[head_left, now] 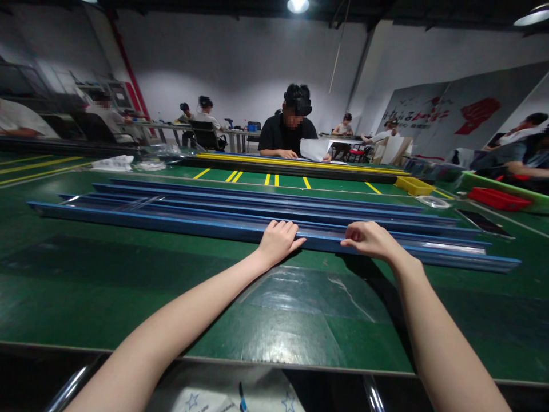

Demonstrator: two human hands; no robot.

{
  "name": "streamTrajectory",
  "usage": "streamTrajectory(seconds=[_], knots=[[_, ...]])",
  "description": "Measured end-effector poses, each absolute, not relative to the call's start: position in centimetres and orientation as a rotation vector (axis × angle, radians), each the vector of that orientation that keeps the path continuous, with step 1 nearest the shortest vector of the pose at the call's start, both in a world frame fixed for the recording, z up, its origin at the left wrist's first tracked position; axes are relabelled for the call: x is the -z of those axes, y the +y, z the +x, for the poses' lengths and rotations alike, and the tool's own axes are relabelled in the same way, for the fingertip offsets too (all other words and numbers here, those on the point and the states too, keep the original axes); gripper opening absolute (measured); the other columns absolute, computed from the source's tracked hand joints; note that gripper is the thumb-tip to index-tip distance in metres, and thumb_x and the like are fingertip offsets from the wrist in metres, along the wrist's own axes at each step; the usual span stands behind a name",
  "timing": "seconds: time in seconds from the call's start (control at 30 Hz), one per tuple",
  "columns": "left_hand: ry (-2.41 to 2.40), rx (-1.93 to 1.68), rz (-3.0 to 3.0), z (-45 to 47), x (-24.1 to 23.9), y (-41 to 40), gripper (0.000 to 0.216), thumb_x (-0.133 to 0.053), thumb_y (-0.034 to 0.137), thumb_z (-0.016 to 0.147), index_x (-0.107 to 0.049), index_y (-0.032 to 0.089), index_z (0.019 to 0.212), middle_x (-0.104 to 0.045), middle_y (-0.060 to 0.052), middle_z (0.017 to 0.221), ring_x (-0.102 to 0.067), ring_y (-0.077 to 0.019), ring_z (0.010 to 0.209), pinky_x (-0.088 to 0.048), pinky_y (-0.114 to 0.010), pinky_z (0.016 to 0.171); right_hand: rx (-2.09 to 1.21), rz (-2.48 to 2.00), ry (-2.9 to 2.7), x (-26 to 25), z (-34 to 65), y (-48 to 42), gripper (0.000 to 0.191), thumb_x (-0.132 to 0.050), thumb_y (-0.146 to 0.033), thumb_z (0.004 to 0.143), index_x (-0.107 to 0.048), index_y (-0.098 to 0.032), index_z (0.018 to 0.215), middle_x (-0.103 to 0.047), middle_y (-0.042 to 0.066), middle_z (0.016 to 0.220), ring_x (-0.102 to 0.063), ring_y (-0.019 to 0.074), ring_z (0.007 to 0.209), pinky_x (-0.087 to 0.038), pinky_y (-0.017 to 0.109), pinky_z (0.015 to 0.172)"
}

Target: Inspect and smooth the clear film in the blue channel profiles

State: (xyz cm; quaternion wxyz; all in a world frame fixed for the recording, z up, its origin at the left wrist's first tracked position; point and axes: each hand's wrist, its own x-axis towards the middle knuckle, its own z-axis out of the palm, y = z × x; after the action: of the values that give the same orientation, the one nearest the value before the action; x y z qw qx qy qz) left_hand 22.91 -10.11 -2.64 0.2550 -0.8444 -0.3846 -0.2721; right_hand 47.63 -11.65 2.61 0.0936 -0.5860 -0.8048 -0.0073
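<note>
Several long blue channel profiles point(184, 223) lie side by side across the green table, their open sides up. My left hand point(279, 240) is closed over the near wall of the front channel, fingers inside and thumb along the outer face. Further right, my right hand point(371, 239) has its fingers curled and the thumb at the same wall, pinching its rim. Clear film strips point(146, 201) cross the channels at the left, and shiny clear material shows inside the front one.
Behind the channels lie yellow and black strips point(300, 163). A yellow tray point(414, 185), a red tray point(500, 198) and a phone point(484, 222) are at the right. Across the table a person point(288, 134) in black holds paper. Clear film point(309, 292) lies in front of me.
</note>
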Motion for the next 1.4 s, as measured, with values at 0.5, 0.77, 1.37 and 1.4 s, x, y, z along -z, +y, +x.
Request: streamTrajectory(seconds=[0.5, 0.77, 1.37, 1.4], knots=[[-1.063, 0.732, -2.294, 22.8, 3.1, -9.8, 0.037, -0.036, 0.046, 0.085, -0.053, 0.015, 0.074, -0.06, -0.004, 0.071, -0.053, -0.0172, 0.069, -0.029, -0.031, 0.062, 0.119, -1.768, -2.507, -1.8, 47.4, -11.7, 0.034, -0.042, -0.053, 0.073, -0.054, -0.02, 0.071, -0.062, 0.004, 0.076, -0.055, 0.0166, 0.069, -0.033, 0.023, 0.054], [-1.091, 0.723, -2.328, 23.0, 2.9, -10.0, 0.037, -0.035, 0.046, 0.085, -0.054, 0.015, 0.075, -0.062, -0.005, 0.072, -0.054, -0.0173, 0.069, -0.03, -0.03, 0.063, 0.227, -1.651, -2.607, -1.3, 43.8, -12.3, 0.035, -0.033, -0.046, 0.082, -0.057, -0.02, 0.086, -0.061, 0.007, 0.091, -0.056, 0.0182, 0.083, -0.037, 0.024, 0.063], [-1.123, 0.678, -2.357, 23.1, 2.7, -9.8, 0.036, -0.038, 0.046, 0.083, -0.054, 0.015, 0.076, -0.063, -0.005, 0.068, -0.057, -0.0179, 0.066, -0.034, -0.028, 0.059, 0.247, -1.676, -2.631, -1.2, 43.7, -12.3, 0.033, -0.033, -0.042, 0.083, -0.056, -0.02, 0.091, -0.061, 0.008, 0.095, -0.056, 0.0188, 0.086, -0.039, 0.025, 0.066], [-1.125, 0.677, -2.358, 23.1, 2.7, -9.8, 0.036, -0.038, 0.047, 0.083, -0.054, 0.015, 0.076, -0.063, -0.006, 0.067, -0.058, -0.0179, 0.066, -0.035, -0.028, 0.059, 0.243, -1.678, -2.629, -1.2, 43.7, -12.3, 0.032, -0.034, -0.042, 0.083, -0.056, -0.02, 0.091, -0.061, 0.008, 0.096, -0.056, 0.0187, 0.087, -0.039, 0.025, 0.066]])
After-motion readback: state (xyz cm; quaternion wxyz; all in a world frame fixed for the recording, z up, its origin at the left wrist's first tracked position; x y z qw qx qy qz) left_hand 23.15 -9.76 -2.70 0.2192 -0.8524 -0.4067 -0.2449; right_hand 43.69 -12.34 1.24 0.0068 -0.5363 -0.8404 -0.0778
